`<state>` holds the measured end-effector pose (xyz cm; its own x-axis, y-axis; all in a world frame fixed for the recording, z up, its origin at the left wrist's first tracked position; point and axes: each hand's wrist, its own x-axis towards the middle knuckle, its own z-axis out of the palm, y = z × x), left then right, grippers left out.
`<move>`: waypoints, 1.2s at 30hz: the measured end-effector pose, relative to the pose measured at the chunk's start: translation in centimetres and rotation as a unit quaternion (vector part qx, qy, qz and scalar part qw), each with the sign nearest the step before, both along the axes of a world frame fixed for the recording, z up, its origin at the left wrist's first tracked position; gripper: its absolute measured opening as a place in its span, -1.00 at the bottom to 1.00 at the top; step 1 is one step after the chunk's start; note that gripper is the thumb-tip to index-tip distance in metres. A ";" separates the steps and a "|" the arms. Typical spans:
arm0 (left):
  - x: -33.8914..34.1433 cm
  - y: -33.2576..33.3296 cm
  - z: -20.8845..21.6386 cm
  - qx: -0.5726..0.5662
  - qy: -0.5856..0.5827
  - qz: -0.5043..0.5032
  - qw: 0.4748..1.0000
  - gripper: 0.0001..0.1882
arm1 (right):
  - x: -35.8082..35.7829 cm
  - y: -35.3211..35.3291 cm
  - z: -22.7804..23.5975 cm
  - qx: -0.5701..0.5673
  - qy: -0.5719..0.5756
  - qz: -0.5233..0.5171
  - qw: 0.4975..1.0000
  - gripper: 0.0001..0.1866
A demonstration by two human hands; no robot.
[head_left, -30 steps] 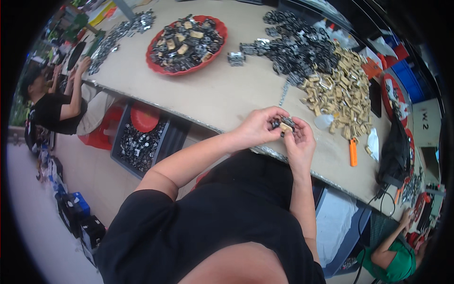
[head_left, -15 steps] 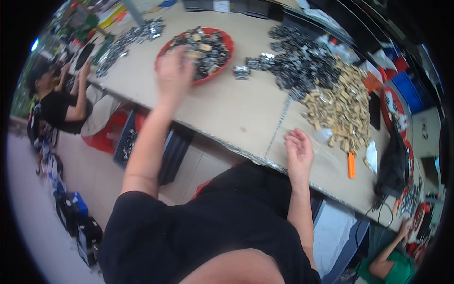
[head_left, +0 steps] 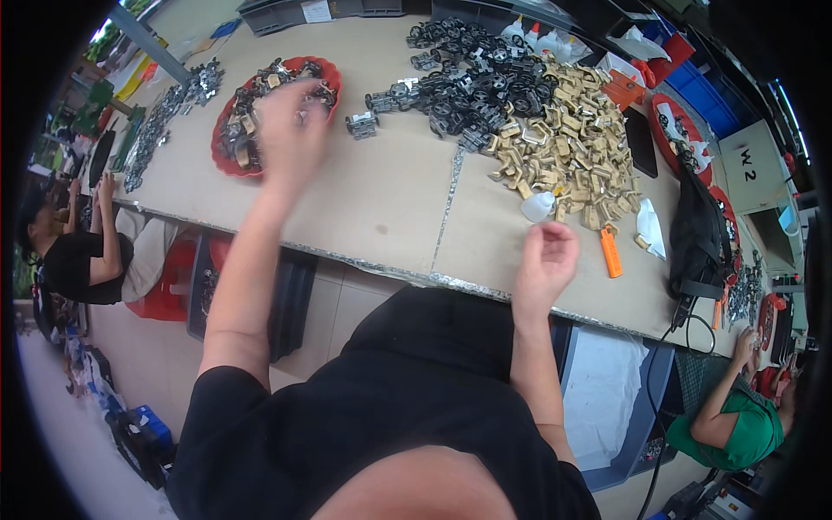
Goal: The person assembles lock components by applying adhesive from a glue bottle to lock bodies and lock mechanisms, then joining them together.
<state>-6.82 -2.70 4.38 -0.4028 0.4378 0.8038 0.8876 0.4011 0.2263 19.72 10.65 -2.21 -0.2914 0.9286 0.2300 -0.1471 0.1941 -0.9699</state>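
My left hand (head_left: 290, 139) is over the red scalloped basket (head_left: 335, 76), smeared by motion. I cannot make out its fingers or anything in them. Brass-coloured and dark metal parts fill the basket. My right hand (head_left: 546, 264) hovers by the table's near edge, palm up, fingers loosely curled, with nothing visible in it. Just beyond its fingertips lies a small white squeeze bottle (head_left: 537, 206), at the foot of a heap of brass-coloured metal pieces (head_left: 576, 130). Left of that heap are piled black and silver buckle-like parts (head_left: 477, 82); one such part (head_left: 361, 126) sits apart, near the basket.
An orange-handled tool (head_left: 612, 253) and a white paper scrap (head_left: 650, 228) lie right of my right hand. A black bag (head_left: 700, 234) hangs at the table's right side. Silver parts (head_left: 169, 113) spread at the far left. Two people work nearby, one on each side.
The view has turned, so the table's contents appear farther left. My left hand remains over the basket, still blurred. My right hand is closer to the white bottle, its fingers more curled.
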 end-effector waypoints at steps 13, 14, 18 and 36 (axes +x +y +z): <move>9.6 12.7 -6.0 -0.132 -0.434 -0.307 0.837 -0.79 | -0.2 3.8 -0.7 0.107 -0.205 0.032 0.972 -0.64; 9.3 12.1 -6.0 -0.135 -0.455 -0.294 0.829 -0.78 | -0.2 3.9 -0.8 0.105 -0.204 0.031 0.973 -0.64; 8.4 8.8 -4.7 -0.181 -0.496 -0.268 0.806 -0.74 | -0.2 3.6 -0.2 0.061 -0.130 0.035 0.989 -0.67; 10.1 5.2 -4.7 -0.039 -0.665 -0.322 0.672 -0.83 | 0.7 2.8 0.2 -0.050 0.040 0.114 0.991 -0.67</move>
<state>3.25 2.50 -0.29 -0.4487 0.8862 -0.1158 -0.0844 0.0870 0.9926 20.45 13.43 -2.01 -0.4806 0.8600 0.1715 -0.2533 0.0511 -0.9660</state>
